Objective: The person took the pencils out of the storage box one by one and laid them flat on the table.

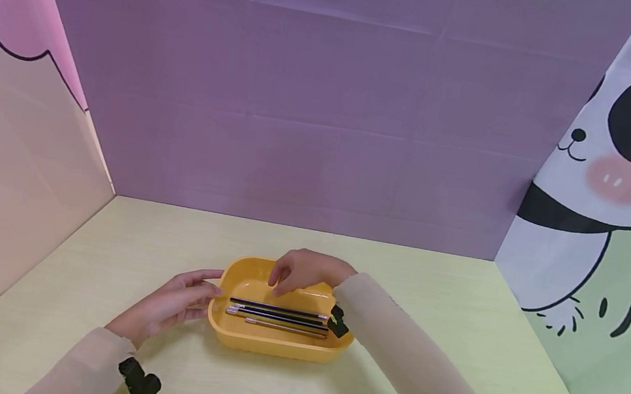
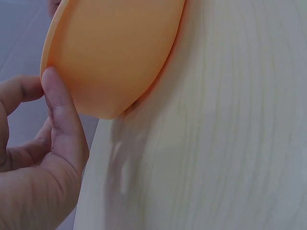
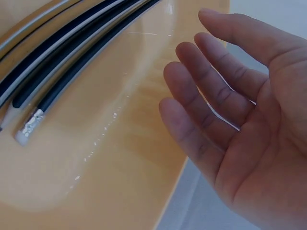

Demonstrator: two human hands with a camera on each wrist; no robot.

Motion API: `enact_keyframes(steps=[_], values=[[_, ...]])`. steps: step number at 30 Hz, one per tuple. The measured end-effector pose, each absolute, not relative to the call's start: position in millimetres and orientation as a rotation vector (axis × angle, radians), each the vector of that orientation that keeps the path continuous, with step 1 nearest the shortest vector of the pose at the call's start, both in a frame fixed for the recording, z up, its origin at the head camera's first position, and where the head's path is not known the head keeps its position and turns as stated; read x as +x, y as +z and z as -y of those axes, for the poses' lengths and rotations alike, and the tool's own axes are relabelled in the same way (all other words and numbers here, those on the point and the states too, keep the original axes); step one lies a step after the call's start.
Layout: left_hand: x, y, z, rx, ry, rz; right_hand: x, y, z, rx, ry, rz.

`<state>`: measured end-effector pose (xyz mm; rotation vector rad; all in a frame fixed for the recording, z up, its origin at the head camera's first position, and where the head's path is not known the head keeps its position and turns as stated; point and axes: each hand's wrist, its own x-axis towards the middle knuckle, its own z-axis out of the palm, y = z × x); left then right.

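A yellow plastic basket [image 1: 273, 347] stands on the table with several pencils [image 1: 277, 316] lying lengthwise inside. Most are black or striped; in the right wrist view one black pencil [image 3: 72, 81] ends in a white eraser. My left hand [image 1: 181, 299] touches the basket's left end, a fingertip [image 2: 55, 79] lying on the outer wall by the rim and the other fingers loosely bent beside it. My right hand [image 1: 306, 271] hovers over the far side of the basket, behind the pencils. Its fingers [image 3: 180, 81] are loosely bent, nothing held between them.
A pale wood-grain table [image 1: 386, 390] carries the basket. Behind it rises a purple backdrop [image 1: 315, 105]. Printed side panels stand left and right, the right one with a panda [image 1: 567, 267]. A small black camera [image 1: 139, 382] sits on the left wrist.
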<state>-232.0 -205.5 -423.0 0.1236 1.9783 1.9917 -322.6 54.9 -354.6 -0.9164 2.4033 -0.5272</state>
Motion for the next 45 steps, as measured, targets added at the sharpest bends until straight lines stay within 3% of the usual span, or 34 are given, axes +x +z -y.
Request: enact_keyframes(steps=[45], values=[[-230, -422, 203, 0.105, 1.976, -2.0, -315, -386, -40, -0.82, -0.403, -2.381]])
